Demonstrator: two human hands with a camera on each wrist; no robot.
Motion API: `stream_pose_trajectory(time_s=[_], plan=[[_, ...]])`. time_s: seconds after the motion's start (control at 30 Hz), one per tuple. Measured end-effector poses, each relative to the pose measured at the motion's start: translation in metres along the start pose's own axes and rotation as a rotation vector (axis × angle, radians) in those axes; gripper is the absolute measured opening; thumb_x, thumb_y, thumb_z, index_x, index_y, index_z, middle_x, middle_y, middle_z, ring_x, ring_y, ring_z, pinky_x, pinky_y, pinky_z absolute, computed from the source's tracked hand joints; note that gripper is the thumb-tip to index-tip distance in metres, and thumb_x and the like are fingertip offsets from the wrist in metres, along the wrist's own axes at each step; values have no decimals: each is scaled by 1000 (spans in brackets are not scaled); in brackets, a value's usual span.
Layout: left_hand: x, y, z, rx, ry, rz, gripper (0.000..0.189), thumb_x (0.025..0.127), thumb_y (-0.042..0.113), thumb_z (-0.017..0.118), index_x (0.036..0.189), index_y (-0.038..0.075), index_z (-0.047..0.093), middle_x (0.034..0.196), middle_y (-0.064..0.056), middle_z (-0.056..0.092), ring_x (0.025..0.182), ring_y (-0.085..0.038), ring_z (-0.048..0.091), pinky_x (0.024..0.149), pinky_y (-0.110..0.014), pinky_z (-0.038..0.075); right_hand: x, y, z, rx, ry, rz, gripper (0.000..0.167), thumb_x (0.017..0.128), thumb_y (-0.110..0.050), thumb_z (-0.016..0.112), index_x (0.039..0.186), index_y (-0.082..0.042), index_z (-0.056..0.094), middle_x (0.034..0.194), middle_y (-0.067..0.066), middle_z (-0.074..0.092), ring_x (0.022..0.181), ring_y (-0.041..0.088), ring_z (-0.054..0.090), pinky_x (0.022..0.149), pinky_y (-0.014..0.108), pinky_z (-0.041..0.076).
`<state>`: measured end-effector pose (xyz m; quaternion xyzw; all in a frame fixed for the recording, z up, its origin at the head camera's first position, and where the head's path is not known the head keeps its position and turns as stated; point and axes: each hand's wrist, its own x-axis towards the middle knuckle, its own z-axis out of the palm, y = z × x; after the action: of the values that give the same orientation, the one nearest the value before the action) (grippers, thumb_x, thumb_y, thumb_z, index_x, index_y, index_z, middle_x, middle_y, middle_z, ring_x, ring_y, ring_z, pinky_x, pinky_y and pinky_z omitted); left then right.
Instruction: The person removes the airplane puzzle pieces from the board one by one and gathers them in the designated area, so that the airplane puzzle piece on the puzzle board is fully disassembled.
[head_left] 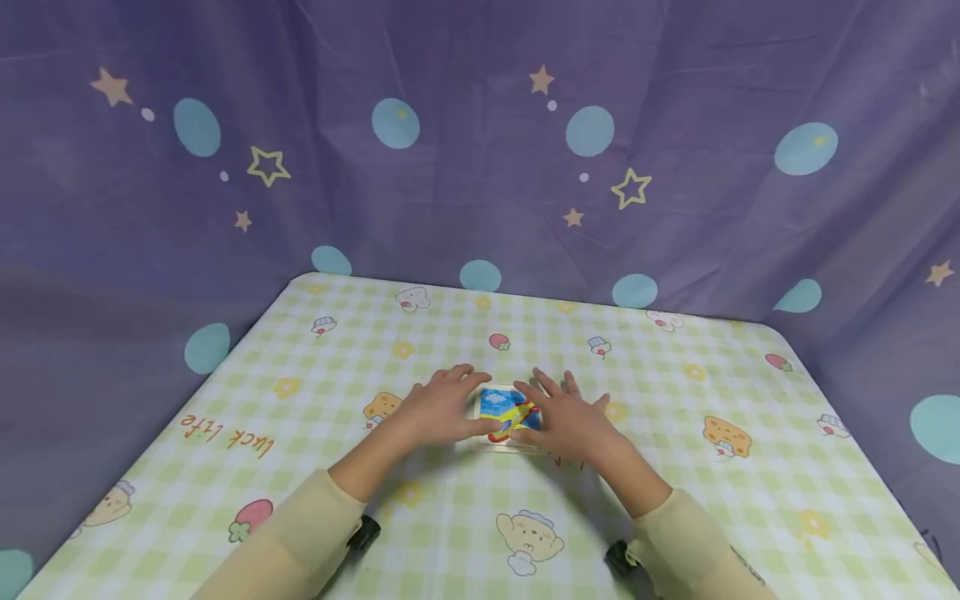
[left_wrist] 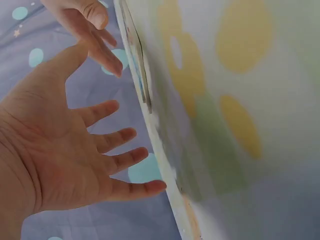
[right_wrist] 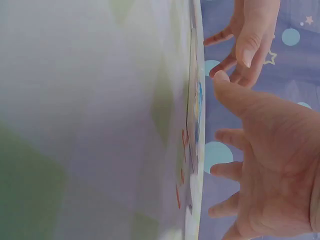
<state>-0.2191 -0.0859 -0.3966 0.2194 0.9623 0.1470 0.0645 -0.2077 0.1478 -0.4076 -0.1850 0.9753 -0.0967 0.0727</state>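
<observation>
A thin square picture board (head_left: 495, 402) with a pale wooden-looking border lies flat on the table. It shows a blue sky, a white cloud and a yellow and red shape like a plane. My left hand (head_left: 442, 408) is over its left side with fingers spread. Over its right side hovers my right hand (head_left: 566, 425), also spread, covering part of the picture. In the left wrist view, the left palm (left_wrist: 70, 145) holds nothing, and the board (left_wrist: 137, 60) appears edge-on. Nothing is in the right palm (right_wrist: 280, 170) in the right wrist view either.
A green and white checked tablecloth (head_left: 420, 550) with printed cartoon figures covers the table. Purple curtains (head_left: 480, 192) with stars and blue dots hang behind it and at both sides. Dark straps (head_left: 364, 533) sit near the sleeve cuffs.
</observation>
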Motion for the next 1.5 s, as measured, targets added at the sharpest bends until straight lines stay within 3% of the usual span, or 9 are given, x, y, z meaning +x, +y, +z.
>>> stream_pose_trajectory(time_s=[0.17,0.47,0.57,0.77,1.07,1.5], plan=[[8,-5,5,-64,30,1,74,88,59,70,148,20,51,146,-11,49,129,-37,49,94,-62,47,4,-1,3,-2,-13,-12,78,90,-65,64,157,-34,38,166,4,24,145,54,19,87,91,19],[20,-14,11,-335,84,-33,56,85,34,83,130,7,64,107,-11,58,95,-22,55,83,-38,48,7,-3,7,24,-55,8,81,87,-65,68,156,-33,39,166,6,24,145,55,18,83,90,23],[23,-16,13,-430,84,-76,48,84,28,85,122,6,67,101,-10,59,87,-20,51,77,-35,44,8,-3,7,30,-67,16,81,87,-65,68,156,-34,39,166,5,23,146,54,17,84,90,24],[28,-17,17,-546,81,-184,37,82,19,86,113,7,71,99,-8,62,87,-20,52,78,-35,43,9,-3,8,38,-82,25,82,87,-65,68,157,-34,38,167,4,22,147,53,16,84,90,24],[34,-17,23,-571,93,-265,30,80,16,87,106,11,74,99,-4,62,91,-20,53,84,-35,44,10,-2,8,32,-99,36,82,88,-65,67,158,-35,36,167,3,20,147,52,15,84,90,24],[34,-13,23,-567,118,-288,24,79,12,87,101,11,76,100,-3,66,95,-19,57,89,-36,47,10,-4,8,17,-111,42,77,89,-65,65,156,-42,36,167,3,20,147,52,15,85,90,24]])
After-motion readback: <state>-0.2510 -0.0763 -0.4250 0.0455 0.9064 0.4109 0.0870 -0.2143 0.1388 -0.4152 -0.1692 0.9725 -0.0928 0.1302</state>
